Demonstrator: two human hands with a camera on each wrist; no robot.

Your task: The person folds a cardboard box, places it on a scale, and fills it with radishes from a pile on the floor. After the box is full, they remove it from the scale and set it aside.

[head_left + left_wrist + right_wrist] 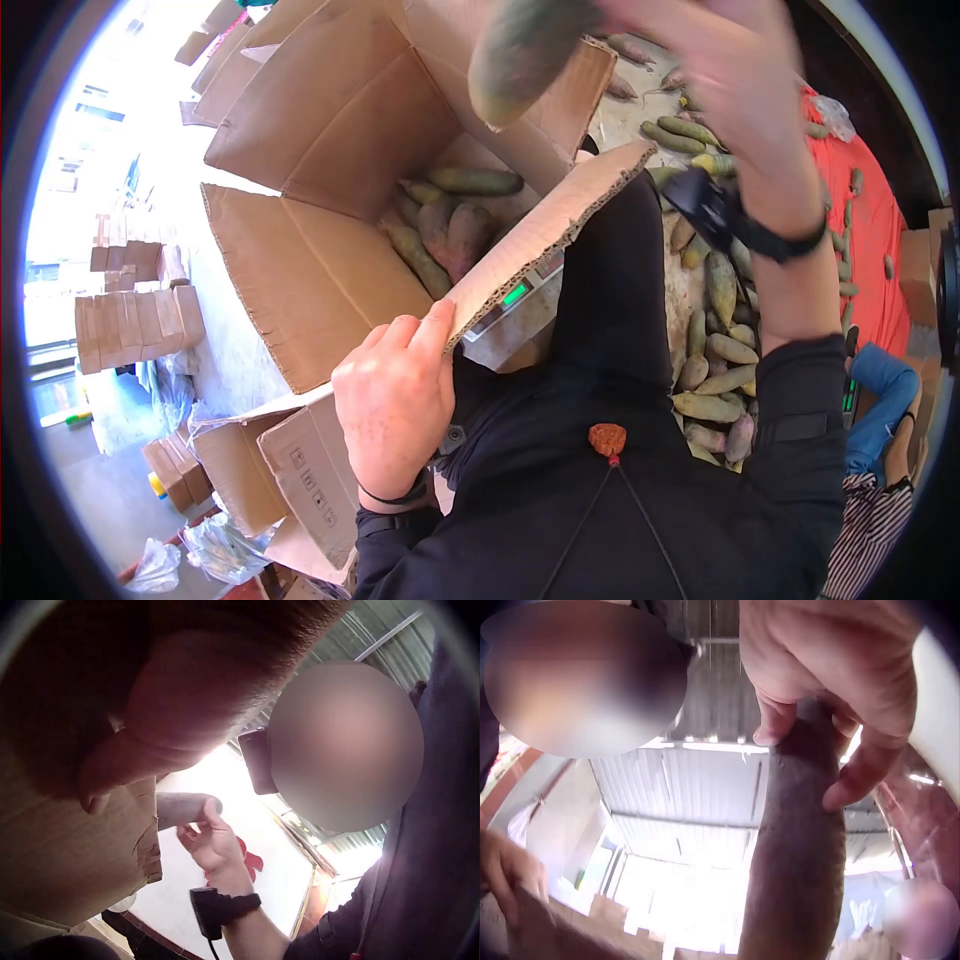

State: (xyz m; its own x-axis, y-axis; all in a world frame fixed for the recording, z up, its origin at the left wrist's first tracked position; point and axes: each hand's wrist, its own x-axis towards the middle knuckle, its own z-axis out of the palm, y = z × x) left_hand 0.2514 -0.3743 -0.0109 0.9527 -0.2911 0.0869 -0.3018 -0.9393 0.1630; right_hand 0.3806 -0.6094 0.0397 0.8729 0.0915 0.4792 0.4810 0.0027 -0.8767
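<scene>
My left hand (395,385) grips the near flap (560,225) of an open cardboard carton (330,110), fingers over its torn edge. Up at the top of the head view, my blurred right hand (740,100) holds a long grey-green radish (525,60) by one end, above the carton's right side. The right wrist view shows that radish (799,847) hanging down from thumb and fingertips. Several green and purplish radishes (470,235) lie on the carton's bottom. Part of the carton's inside is hidden behind the near flap.
A scale with a lit green display (515,293) shows under the near flap. Many loose radishes (720,290) lie to the right, near a red sheet (865,230). Another open carton (310,480) stands at lower left, with stacked flat boxes (140,325) beyond. Another person's denim-clad part (880,400) shows at right.
</scene>
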